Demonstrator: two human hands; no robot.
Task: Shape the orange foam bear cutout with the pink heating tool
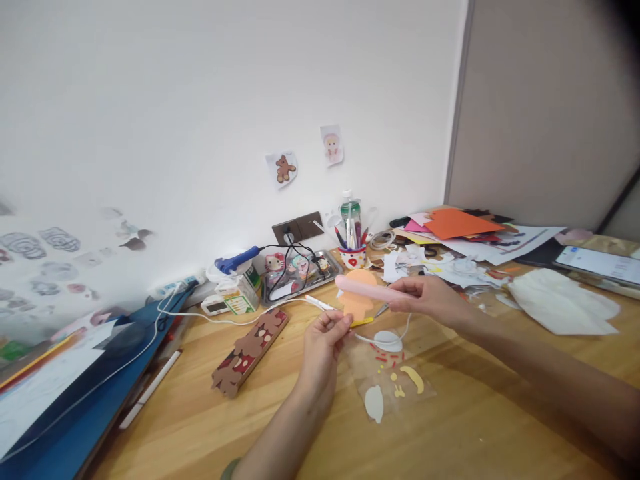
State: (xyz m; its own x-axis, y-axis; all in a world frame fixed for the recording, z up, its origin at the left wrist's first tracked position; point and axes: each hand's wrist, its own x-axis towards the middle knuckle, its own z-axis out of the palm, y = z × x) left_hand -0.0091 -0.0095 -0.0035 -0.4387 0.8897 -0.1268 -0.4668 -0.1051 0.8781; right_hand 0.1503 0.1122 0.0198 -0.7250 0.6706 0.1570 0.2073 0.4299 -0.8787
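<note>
My left hand [326, 331] is closed, pinching the lower end of a peach-orange paper cutout [361, 306] with a rounded top. My right hand [425, 300] is wrapped round one end of a long, pale pink rounded bar [367, 289]. The bar lies across the front of the cutout and hides part of it; I cannot make out exactly what kind of tool it is. A white cord [383, 341] loops below and rises toward my right hand. Under my hands, a clear sheet [400, 410] carries white ovals, small red strips and yellow cut pieces.
A brown bear-patterned case [250, 352] lies left of my hands. Behind are a metal tray [300, 277], a blue glue gun [237, 259] and a pen cup [353, 257]. Paper scraps [460, 272], orange paper [463, 224] and a phone [600, 262] occupy the right. A blue folder [110, 393] lies left.
</note>
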